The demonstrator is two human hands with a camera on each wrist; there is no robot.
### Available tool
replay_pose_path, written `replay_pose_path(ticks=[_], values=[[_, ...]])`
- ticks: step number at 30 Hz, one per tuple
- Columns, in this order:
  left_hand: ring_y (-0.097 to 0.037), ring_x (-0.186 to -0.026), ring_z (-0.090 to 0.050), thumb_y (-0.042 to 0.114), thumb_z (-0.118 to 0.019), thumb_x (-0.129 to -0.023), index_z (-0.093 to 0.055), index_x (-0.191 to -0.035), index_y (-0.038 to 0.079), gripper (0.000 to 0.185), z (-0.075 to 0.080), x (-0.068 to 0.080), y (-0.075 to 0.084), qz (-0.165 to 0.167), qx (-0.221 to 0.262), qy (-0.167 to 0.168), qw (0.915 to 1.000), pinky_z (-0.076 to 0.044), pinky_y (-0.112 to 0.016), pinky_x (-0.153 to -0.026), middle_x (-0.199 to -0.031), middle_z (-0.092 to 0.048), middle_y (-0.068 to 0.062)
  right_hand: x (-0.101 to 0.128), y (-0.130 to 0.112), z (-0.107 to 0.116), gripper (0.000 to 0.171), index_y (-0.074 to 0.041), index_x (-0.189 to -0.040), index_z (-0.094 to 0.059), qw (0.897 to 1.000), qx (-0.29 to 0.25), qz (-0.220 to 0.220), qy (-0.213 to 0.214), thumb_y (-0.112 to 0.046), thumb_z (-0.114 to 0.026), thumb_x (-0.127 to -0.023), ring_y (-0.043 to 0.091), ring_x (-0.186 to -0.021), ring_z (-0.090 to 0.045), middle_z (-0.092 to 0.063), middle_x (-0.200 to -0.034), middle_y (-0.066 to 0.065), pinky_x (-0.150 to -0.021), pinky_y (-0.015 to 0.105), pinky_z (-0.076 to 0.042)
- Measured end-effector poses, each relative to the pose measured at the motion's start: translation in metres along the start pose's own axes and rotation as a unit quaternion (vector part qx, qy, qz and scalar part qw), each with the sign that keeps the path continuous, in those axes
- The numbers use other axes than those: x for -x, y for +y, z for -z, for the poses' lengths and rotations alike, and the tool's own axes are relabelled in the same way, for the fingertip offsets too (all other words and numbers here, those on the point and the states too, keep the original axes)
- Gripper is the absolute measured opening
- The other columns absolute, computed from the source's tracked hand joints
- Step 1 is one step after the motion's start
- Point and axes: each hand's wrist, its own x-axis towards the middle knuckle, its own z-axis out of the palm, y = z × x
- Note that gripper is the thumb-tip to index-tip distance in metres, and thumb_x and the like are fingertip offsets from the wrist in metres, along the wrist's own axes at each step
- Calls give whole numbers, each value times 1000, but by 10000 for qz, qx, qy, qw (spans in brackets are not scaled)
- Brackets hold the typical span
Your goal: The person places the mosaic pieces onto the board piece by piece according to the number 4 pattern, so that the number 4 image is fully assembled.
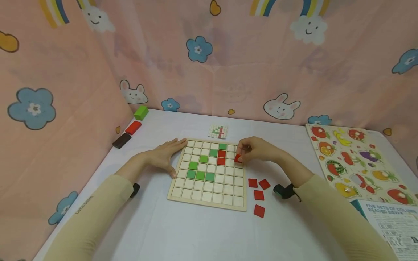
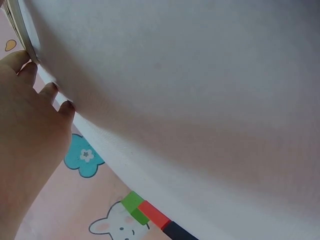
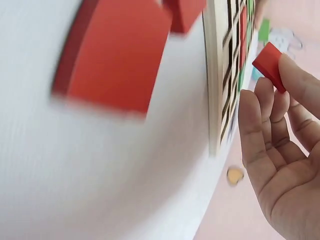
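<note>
The right hand (image 1: 258, 149) pinched 1 red square tile (image 1: 237, 158) between thumb and fingertips, holding it tilted just above the right edge of the wooden grid board (image 1: 209, 203). The 2 red tiles (image 1: 221, 157) already seated lay just to its left, beside 6 green tiles (image 1: 200, 175). The left hand (image 1: 164, 156), fingers straight, pressed flat against the board's left edge. 4 spare red tiles (image 1: 258, 195) lay near the right wrist.

Bright, even light with soft shadows under both hands; wrist views are blurred close up, head view bends at its edges.
</note>
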Motion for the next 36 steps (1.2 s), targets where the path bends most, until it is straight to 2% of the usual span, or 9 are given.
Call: replay_pose_path(ticks=[4,13,18,22,26,28,36], values=[[-33,-158,2,44,-91,-59,-10,-160,17,132,-1,0,0,15,-18,7,10000,-6,-60,-126,-170,-2,1,-8,-16,-18,13,-8,-92,-64,9999,95,94,-104,-14,-74,-86,16,-78,-53,-57,-77,1,-68,25,-43],[-34,-158,3,44,-91,-58,-10,-160,16,133,-2,-2,0,-5,-7,9,10000,-6,-61,-126,-170,-2,1,-20,-38,-45,7,-11,-87,-69,9984,531,115,183,-10,-75,-84,13,-71,-54,-61,-72,0,-65,24,-44],[-34,-158,2,45,-91,-59,-10,-160,16,133,-1,-2,1,-42,-19,5,10000,-6,-60,-126,-170,-2,1,-22,-38,-51,8,-15,-81,-72,9945,973,232,307,-10,-78,-81,11,-75,-55,-65,-74,-3,-65,23,-45],[-34,-158,2,46,-91,-59,-11,-160,16,132,-1,-1,3,-34,-32,5,10000,-7,-61,-126,-170,-2,1,-16,-36,-44,6,-16,-84,-73,9920,1158,436,263,-12,-77,-83,12,-77,-56,-67,-78,-3,-68,23,-48],[-35,-158,2,46,-90,-59,-10,-160,17,132,1,-1,4,-8,-57,4,10000,-8,-63,-125,-170,-3,1,-6,-29,-27,4,-16,-84,-72,9917,1129,607,-15,-15,-75,-86,12,-74,-56,-67,-77,-3,-65,23,-48],[-36,-157,2,46,-90,-60,-11,-160,16,132,2,-1,3,-26,-51,8,10000,-8,-64,-124,-170,-3,-1,-2,-22,-18,5,-17,-83,-71,9915,1157,542,-241,-17,-75,-86,12,-72,-56,-66,-76,-4,-64,23,-48],[-35,-157,2,46,-90,-59,-10,-160,16,133,2,0,1,37,-20,-21,10000,-7,-64,-125,-170,-2,0,11,6,8,4,-18,-84,-75,9838,1180,-233,-1331,-16,-78,-82,14,-76,-56,-69,-85,-4,-73,27,-50]])
